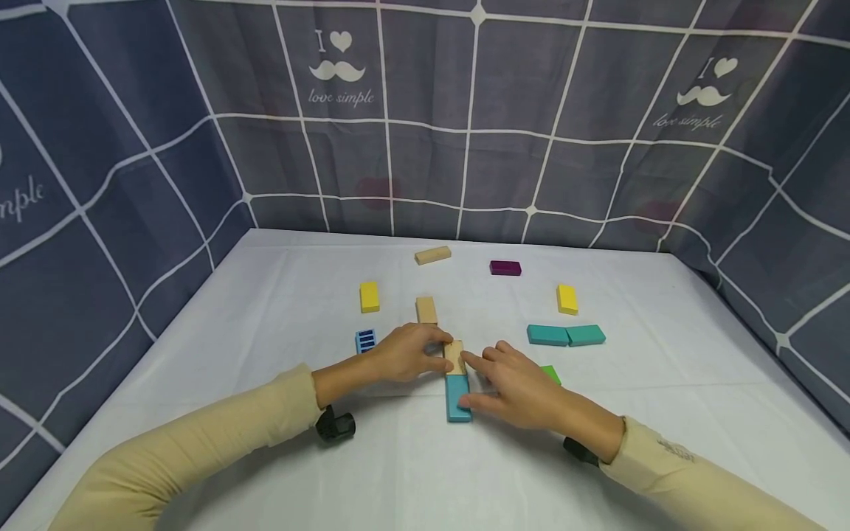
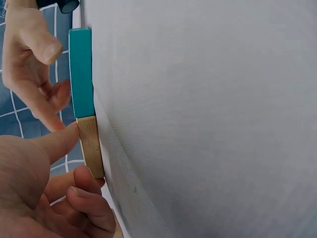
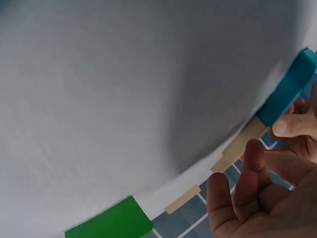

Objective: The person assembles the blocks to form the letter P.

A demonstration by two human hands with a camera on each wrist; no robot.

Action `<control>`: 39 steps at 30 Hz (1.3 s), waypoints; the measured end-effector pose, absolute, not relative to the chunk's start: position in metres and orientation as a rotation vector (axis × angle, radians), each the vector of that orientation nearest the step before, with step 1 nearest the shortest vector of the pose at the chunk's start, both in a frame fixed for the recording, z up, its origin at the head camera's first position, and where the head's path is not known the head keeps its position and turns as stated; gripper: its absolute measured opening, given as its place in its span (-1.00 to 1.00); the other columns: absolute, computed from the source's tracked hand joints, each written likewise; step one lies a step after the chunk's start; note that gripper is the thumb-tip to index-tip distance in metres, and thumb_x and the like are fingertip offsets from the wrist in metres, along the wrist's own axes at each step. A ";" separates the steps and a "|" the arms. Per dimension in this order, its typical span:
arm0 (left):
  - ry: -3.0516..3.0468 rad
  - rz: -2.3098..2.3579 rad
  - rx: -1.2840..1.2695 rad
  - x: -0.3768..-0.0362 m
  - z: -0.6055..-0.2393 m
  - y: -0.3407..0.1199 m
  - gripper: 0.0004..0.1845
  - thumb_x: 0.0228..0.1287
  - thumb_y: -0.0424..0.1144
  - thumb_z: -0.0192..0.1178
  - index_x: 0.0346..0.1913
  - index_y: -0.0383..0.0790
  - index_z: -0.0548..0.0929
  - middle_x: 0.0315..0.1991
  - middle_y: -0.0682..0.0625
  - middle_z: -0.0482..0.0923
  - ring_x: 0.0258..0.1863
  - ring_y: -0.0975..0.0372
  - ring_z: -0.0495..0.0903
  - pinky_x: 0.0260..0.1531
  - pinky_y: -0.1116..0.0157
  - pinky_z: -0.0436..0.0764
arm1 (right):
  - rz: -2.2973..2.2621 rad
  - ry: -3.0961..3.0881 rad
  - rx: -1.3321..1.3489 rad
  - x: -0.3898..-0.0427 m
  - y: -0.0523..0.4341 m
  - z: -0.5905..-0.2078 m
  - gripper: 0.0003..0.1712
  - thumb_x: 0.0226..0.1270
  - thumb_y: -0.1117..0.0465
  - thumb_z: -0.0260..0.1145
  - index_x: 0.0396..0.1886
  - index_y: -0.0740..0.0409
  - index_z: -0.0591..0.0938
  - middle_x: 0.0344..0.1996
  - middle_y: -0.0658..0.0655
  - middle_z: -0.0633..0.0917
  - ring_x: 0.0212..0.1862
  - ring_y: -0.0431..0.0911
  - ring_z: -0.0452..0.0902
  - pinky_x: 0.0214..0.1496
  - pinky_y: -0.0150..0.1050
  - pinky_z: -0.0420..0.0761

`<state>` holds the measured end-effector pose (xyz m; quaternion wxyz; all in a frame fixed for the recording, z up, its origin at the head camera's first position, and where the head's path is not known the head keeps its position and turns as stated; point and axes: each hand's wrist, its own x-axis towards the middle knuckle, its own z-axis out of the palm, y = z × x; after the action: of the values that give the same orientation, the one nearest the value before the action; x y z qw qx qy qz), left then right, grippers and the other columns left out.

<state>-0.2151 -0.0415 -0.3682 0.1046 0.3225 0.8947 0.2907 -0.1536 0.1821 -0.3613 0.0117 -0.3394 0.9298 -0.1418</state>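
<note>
A natural wooden block [image 1: 454,357] lies end to end with a blue-teal block [image 1: 456,402] on the white table. My left hand [image 1: 408,352] pinches the wooden block, thumb by the joint and fingers at its far end; the left wrist view shows this grip on the wood [image 2: 90,148]. From the other side, my right hand [image 1: 521,387] reaches its index finger to the wooden block's right edge. Its thumb is beside the blue-teal block, and its other fingers are loosely bent. In the right wrist view, both blocks are partly covered by fingers.
Beyond the hands lie another wooden block [image 1: 426,310], a farther one [image 1: 433,255], a purple block [image 1: 505,268], yellow blocks [image 1: 369,297] [image 1: 567,299] and two teal blocks [image 1: 547,335]. A blue striped block [image 1: 365,340] and a partly hidden green block [image 1: 550,373] flank the hands.
</note>
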 end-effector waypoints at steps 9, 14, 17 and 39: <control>2.634 0.868 0.962 -0.215 -0.368 -0.042 -0.51 0.27 -0.12 0.37 0.20 -0.27 0.62 0.16 -0.05 0.60 0.26 0.09 0.46 0.27 0.09 0.38 | -0.409 2.877 -1.017 -0.156 0.181 -0.363 -0.19 0.29 -0.30 0.29 0.33 0.17 0.52 -0.35 -0.05 0.50 -0.26 -0.16 0.25 -0.28 -0.28 0.35; 2.633 0.864 0.940 -0.216 -0.368 -0.041 -0.51 0.26 -0.11 0.38 0.20 -0.24 0.62 0.16 -0.04 0.60 0.24 0.11 0.48 0.25 0.10 0.40 | -0.422 2.866 -1.036 -0.156 0.184 -0.364 -0.21 0.31 -0.30 0.26 0.37 0.08 0.50 -0.36 -0.07 0.49 -0.27 -0.17 0.23 -0.28 -0.29 0.34; 2.638 0.856 0.938 -0.217 -0.369 -0.040 -0.51 0.25 -0.11 0.38 0.19 -0.24 0.63 0.16 -0.05 0.60 0.24 0.10 0.48 0.24 0.09 0.41 | -0.428 2.860 -1.047 -0.156 0.185 -0.365 -0.21 0.32 -0.31 0.24 0.36 0.10 0.51 -0.36 -0.05 0.49 -0.28 -0.16 0.22 -0.30 -0.28 0.33; 2.782 0.808 0.623 -0.280 -0.367 -0.069 -0.28 0.22 -0.04 0.41 0.36 -0.31 0.45 0.34 -0.19 0.42 0.38 -0.01 0.31 0.30 0.05 0.35 | -0.403 2.839 -0.964 -0.159 0.181 -0.363 -0.21 0.31 -0.31 0.25 0.38 0.05 0.50 -0.24 0.02 0.52 -0.20 -0.14 0.26 -0.24 -0.25 0.38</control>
<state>-0.2797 -0.0691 -0.3669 0.0892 0.2095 0.9351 0.2716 -0.1590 0.1807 -0.3633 0.0582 -0.3183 0.9368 -0.1329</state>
